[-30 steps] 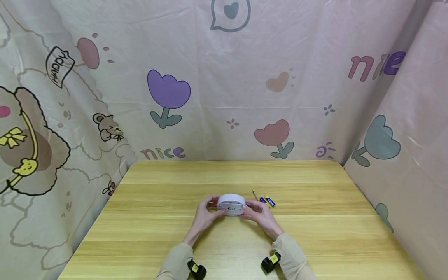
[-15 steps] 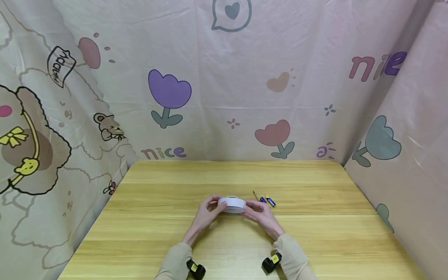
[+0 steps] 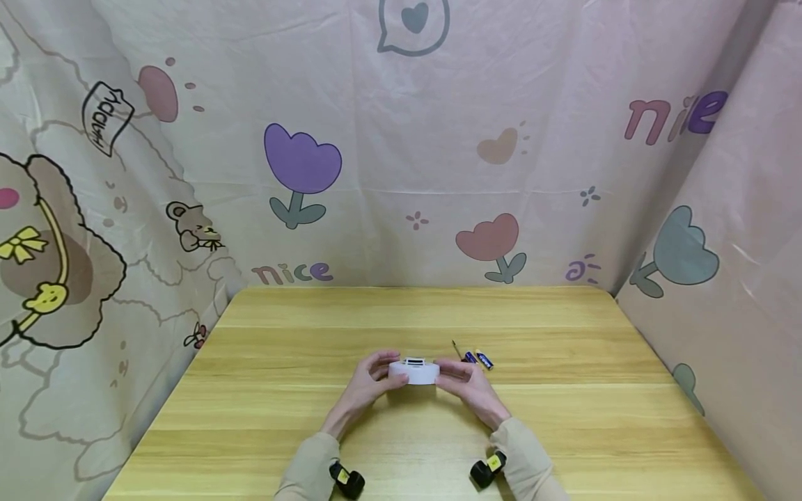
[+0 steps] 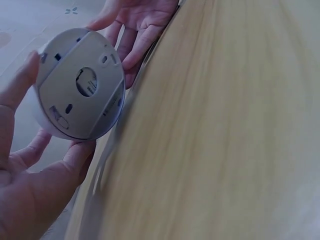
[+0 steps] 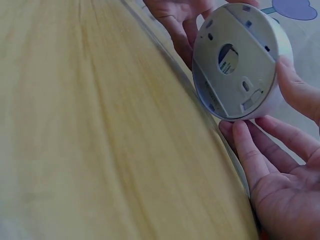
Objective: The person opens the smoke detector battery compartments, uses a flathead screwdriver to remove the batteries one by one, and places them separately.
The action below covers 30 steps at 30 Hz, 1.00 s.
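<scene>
A round white smoke detector [image 3: 415, 375] is held just above the middle of the table, its side wall toward me and a small dark display on top. My left hand [image 3: 366, 384] grips its left edge, thumb at the near side and fingers behind. On the opposite edge my right hand [image 3: 473, 391] holds it between thumb and fingertips. Both wrist views show the underside of the detector [image 4: 102, 80], a mounting plate with a round centre hole and small slots. Through the hole a printed label is partly visible in the right wrist view.
Behind my right hand lie two blue batteries [image 3: 484, 360] and a thin screwdriver [image 3: 457, 346], its handle end hidden or unclear. The wooden table [image 3: 282, 410] ends at a patterned curtain [image 3: 401, 240]. Black wrist devices [image 3: 347, 480] are strapped to both sleeves.
The smoke detector has been tilted: its printed underside faced me earlier, and now its side wall does, with the display showing on top. Both hands keep their hold, nearly in place.
</scene>
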Each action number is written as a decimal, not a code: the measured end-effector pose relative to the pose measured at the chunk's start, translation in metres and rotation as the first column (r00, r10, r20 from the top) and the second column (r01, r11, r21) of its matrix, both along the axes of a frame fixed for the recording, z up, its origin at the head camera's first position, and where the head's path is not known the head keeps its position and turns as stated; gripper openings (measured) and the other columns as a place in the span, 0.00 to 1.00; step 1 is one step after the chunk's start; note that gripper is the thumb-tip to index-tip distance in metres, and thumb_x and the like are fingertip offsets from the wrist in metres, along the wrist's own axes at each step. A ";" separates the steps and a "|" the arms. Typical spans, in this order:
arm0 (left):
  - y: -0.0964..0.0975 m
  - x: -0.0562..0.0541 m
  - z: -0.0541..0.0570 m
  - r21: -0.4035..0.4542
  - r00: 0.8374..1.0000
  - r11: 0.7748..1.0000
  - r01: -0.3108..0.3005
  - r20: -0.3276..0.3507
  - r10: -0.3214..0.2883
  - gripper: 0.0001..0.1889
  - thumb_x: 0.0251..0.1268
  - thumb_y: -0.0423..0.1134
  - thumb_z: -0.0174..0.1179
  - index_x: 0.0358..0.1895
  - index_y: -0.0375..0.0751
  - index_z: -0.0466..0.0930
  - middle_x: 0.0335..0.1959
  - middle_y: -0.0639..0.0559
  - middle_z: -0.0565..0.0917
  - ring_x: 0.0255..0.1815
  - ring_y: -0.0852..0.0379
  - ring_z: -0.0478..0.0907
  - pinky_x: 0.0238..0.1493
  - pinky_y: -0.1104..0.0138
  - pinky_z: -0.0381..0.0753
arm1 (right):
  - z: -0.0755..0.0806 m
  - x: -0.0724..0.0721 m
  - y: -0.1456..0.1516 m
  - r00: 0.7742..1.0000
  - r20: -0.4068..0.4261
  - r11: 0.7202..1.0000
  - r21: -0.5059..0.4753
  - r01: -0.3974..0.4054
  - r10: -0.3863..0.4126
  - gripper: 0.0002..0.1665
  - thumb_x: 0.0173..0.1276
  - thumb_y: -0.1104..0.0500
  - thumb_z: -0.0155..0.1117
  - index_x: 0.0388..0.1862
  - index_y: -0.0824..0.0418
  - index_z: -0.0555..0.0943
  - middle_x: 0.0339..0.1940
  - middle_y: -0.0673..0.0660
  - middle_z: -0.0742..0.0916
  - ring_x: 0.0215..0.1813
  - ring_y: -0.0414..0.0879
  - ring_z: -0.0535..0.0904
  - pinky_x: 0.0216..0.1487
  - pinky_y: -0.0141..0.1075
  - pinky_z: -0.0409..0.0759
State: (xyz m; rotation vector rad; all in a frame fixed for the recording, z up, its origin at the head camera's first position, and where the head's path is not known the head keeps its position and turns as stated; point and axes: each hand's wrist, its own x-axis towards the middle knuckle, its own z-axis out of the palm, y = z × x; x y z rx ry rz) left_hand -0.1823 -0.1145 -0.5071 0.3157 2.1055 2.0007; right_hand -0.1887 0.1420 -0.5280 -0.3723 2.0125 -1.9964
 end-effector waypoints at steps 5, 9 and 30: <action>-0.003 0.000 0.001 -0.008 0.999 0.999 0.038 0.016 -0.038 0.42 0.55 0.37 0.75 0.72 0.30 0.64 0.71 0.33 0.72 0.71 0.36 0.71 0.76 0.49 0.70 | 0.000 0.002 0.000 1.000 0.000 1.000 0.008 -0.026 0.026 0.37 0.65 0.62 0.70 0.69 0.74 0.69 0.68 0.74 0.77 0.68 0.61 0.78 0.66 0.34 0.81; -0.004 -0.001 0.000 -0.022 0.998 0.998 0.057 0.009 -0.057 0.47 0.51 0.36 0.78 0.74 0.29 0.61 0.72 0.30 0.70 0.73 0.34 0.68 0.77 0.48 0.66 | 0.001 0.003 -0.001 0.999 -0.008 0.999 0.012 -0.049 0.049 0.40 0.64 0.62 0.71 0.70 0.75 0.67 0.69 0.75 0.76 0.70 0.66 0.74 0.66 0.33 0.80; -0.001 0.001 -0.003 -0.065 0.988 0.989 0.136 -0.058 -0.140 0.59 0.41 0.26 0.78 0.78 0.27 0.49 0.76 0.28 0.62 0.78 0.31 0.59 0.81 0.46 0.55 | 0.002 0.006 -0.006 0.992 -0.083 0.995 0.041 -0.094 0.097 0.48 0.56 0.67 0.75 0.73 0.75 0.64 0.75 0.75 0.69 0.76 0.69 0.66 0.73 0.30 0.72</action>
